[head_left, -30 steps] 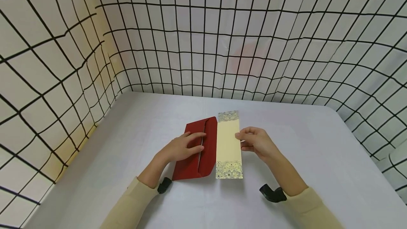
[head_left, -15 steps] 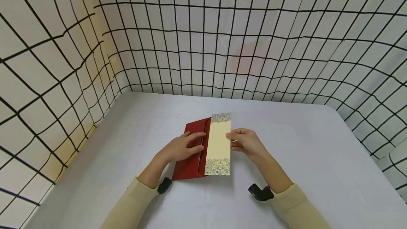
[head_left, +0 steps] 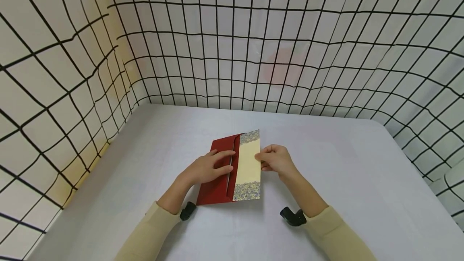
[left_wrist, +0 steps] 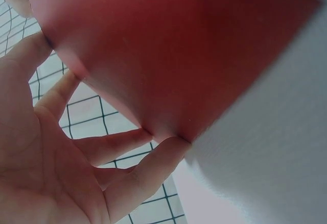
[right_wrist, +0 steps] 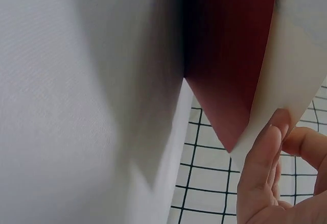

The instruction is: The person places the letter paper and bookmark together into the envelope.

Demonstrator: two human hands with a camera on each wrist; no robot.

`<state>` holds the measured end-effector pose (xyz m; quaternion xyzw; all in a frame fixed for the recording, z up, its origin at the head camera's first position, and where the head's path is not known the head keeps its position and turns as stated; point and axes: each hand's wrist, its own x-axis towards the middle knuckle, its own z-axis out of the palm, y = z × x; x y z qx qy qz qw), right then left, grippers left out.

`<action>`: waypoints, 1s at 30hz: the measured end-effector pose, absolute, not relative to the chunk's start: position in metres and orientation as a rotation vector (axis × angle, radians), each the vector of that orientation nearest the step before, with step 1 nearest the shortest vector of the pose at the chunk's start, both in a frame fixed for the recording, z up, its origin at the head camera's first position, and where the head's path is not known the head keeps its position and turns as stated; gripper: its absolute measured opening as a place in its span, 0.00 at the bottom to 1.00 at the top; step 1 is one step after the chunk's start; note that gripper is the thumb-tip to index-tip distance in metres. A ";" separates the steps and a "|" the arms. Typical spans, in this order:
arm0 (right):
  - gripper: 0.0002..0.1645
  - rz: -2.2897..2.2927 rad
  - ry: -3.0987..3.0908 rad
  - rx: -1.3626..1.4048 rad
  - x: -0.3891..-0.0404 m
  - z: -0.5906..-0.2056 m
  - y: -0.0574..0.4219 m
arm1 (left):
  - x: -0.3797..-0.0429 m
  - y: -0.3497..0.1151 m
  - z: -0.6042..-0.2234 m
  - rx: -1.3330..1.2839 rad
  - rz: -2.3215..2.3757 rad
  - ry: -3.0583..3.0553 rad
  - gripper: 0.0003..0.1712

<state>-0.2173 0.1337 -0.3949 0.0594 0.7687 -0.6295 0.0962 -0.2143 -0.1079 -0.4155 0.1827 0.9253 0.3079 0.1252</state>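
Observation:
A red envelope (head_left: 214, 188) is tilted in front of me, its flap on the right folded out and a narrow pale line along its opening. My left hand (head_left: 203, 169) holds it, fingers spread over its front with tips near the opening. The left wrist view shows those fingers (left_wrist: 56, 94) at the edge of the envelope (left_wrist: 179, 45). My right hand (head_left: 277, 160) pinches the right edge of a long cream card (head_left: 248, 162) with blue-grey lace-like bands at both ends. The card's left edge overlaps the flap, just right of the opening.
A white-covered table (head_left: 326, 164) lies beneath the hands. Black wire grid (head_left: 232, 43) over white sheeting rises behind it and at both sides. Black wrist mounts (head_left: 187, 211) sit by the beige sleeves (head_left: 152, 228).
My right hand has brought the card left, from beside the envelope to over its flap, and the card has tilted a little. My left hand and the envelope have stayed almost still.

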 end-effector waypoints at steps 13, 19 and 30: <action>0.07 -1.802 2.405 0.147 -0.220 -0.396 0.119 | -0.215 -0.107 -0.416 0.546 0.891 2.694 0.31; 0.09 -1.779 2.426 0.156 -0.219 -0.393 0.116 | -0.216 -0.105 -0.415 0.536 0.871 2.709 0.31; 0.08 -1.721 2.446 0.164 -0.220 -0.393 0.115 | -0.214 -0.105 -0.413 0.495 0.892 2.698 0.32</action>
